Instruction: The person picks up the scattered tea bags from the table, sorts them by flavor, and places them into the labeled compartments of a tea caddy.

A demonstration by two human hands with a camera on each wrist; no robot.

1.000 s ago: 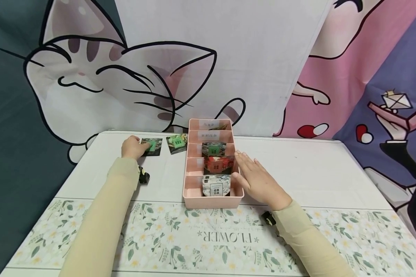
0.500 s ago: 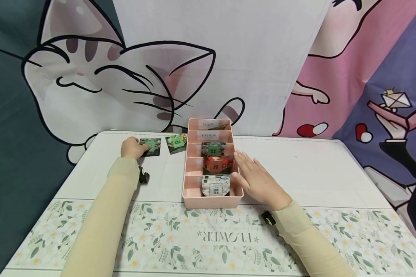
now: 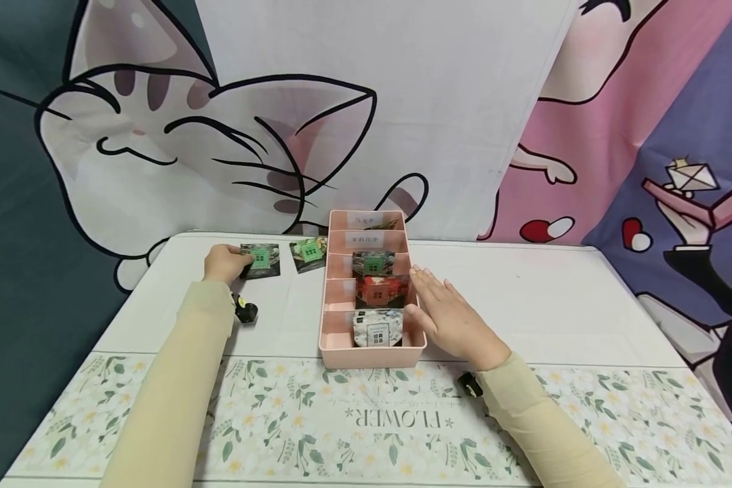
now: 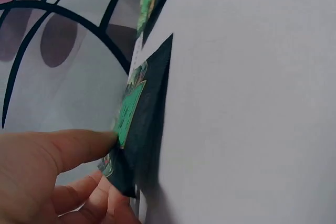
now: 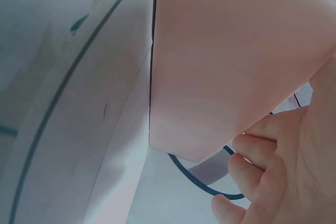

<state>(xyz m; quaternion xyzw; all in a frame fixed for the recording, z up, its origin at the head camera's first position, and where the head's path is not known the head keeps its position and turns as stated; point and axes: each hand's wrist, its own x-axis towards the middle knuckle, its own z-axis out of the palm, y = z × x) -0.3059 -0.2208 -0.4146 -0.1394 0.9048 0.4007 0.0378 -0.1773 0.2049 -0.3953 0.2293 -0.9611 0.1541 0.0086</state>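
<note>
My left hand [image 3: 224, 263] pinches the near-left edge of a dark tea sachet with a green label [image 3: 262, 260], at the back left of the table. In the left wrist view the thumb lies on the label side of this sachet [image 4: 137, 114] and the fingers reach under it, its edge tilted off the surface. Another green-labelled tea sachet [image 3: 309, 252] lies between it and the pink divided box [image 3: 372, 359]. With fingers extended, my right hand [image 3: 454, 318] rests against the right side of the box; the right wrist view shows the fingers along the box wall [image 5: 231, 51].
Inside the box stand a white sachet [image 3: 378, 329], a red one [image 3: 381, 293] and a dark green one [image 3: 373, 263]. Paper labels [image 3: 366, 238] mark the rear compartments. A cartoon cat curtain [image 3: 219, 149] hangs behind the table. A floral strip [image 3: 268, 420] crosses the table's front.
My left hand has shifted slightly left, bringing the pinched tea sachet a little farther from the other one. The right hand has stayed at the box's side.
</note>
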